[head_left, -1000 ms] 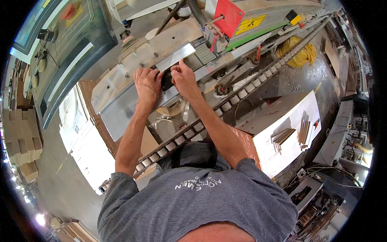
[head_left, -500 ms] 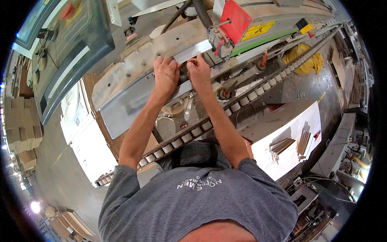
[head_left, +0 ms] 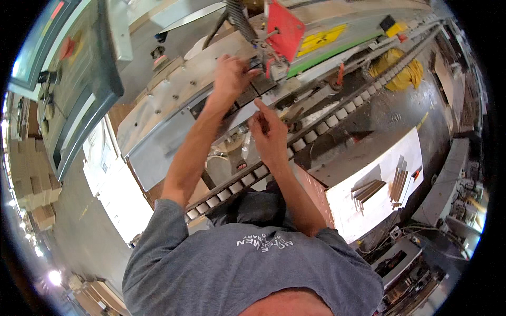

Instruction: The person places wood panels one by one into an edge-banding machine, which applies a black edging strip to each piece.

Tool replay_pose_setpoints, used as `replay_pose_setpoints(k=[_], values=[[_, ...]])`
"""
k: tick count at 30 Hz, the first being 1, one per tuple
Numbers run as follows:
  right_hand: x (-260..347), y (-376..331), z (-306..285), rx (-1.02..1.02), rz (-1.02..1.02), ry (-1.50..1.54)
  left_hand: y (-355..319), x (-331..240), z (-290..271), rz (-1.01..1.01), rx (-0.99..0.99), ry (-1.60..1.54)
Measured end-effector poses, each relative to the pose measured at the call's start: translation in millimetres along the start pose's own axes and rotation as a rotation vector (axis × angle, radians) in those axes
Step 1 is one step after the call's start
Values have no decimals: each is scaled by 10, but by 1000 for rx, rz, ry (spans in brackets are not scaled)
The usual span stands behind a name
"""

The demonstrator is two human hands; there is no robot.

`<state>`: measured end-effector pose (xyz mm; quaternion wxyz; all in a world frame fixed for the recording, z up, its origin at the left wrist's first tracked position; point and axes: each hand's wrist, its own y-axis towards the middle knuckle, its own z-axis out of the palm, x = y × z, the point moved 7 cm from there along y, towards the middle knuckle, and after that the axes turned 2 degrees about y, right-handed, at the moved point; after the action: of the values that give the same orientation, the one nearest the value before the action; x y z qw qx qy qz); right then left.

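Left hand [head_left: 230,73] is the farther-reaching of the two, its fingers curled and pressed onto the dark block at the foot of the red flat guard plate [head_left: 283,29] on the long grey metal machine bed [head_left: 158,126]; whether it pinches anything there cannot be told; right hand [head_left: 269,138] sits nearer the body and lower, forefinger stretched out with the other fingers loosely folded, its tip just beside the pale grey flat strip [head_left: 247,113] that lies slantwise along the bed between the two hands; the strip's long axis runs from lower left up toward the guard, so the left hand stands at its far end; a row of white rollers [head_left: 232,187] runs parallel below; a yellow coiled hose [head_left: 398,73] lies well apart to the right.
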<state>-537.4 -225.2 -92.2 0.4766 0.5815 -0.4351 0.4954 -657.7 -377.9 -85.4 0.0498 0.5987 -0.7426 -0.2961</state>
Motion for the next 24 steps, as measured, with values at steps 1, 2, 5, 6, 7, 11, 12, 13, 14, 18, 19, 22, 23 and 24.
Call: replay_pose_setpoints(k=[1,2,5,6,7,11,12,13,14,18,19,22,23,24], values=[[29,-98,-113,-38,4,-13,-46,34,15,29,70,-24],[80,-197,-243,-45,-60,-70,-129,26,-96,21,47,-24],[-5,-497,-480,-16,-13,-153,-633,374,-598,-59,50,35],[18,-595,-617,-105,8,-194,-947,770,-691,-18,-93,27],[-60,-709,-765,-116,27,-204,-911,420,-913,-150,-130,-200],[38,-1289,-1599,-389,-43,-433,-1092,-267,-1121,-120,-42,-211],[-54,-1504,-1941,-569,5,-483,-1118,-420,-1008,-113,14,-329],[-117,-1742,-2262,-736,51,-520,-1174,-558,-931,-113,68,-433],[-167,-1973,-2570,-883,201,-329,-1220,-717,-921,-112,68,-436],[-168,-2623,-3573,-1115,476,-879,-1298,-1389,-693,31,170,-641],[-320,-2752,-3781,-1140,544,-882,-1334,-1510,-641,88,160,-699],[-585,-2834,-4051,-1117,621,-1079,-1425,-1647,-495,97,280,-685],[-648,-2806,-4083,-1066,721,-1110,-1428,-1681,-526,93,267,-674],[-699,-2783,-4121,-1011,818,-1140,-1432,-1746,-515,61,299,-705]])
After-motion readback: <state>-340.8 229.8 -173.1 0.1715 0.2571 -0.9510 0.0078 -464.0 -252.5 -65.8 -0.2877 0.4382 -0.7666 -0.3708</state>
